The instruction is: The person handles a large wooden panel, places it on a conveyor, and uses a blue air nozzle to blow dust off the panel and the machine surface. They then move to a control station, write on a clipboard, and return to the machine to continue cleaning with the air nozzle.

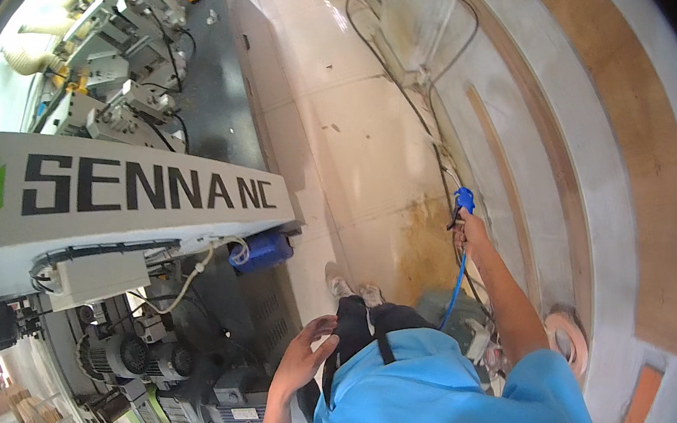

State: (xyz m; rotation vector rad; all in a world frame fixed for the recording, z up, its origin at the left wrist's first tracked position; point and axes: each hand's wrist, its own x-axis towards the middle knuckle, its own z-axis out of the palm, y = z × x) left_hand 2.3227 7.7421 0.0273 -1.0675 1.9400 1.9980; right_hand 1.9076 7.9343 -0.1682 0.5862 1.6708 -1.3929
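Observation:
My right hand (470, 230) is stretched out ahead to the right, wrapped round the handle of a blue air blow gun (465, 199). From below the grip, a blue air hose (456, 293) runs down toward the floor beside me. The gun is held in the air by the wall, and its nozzle is hard to make out. My left hand (305, 356) hangs at my left side near the machine, fingers loosely bent and apart, with nothing in it.
A large machine with a white front beam (115, 197) fills the left side; a blue cylindrical part (262, 253) juts from its end. Motors (145, 357) sit underneath. A black cable (382, 57) trails along the tiled floor (365, 146). Wooden strips (567, 183) line the right wall.

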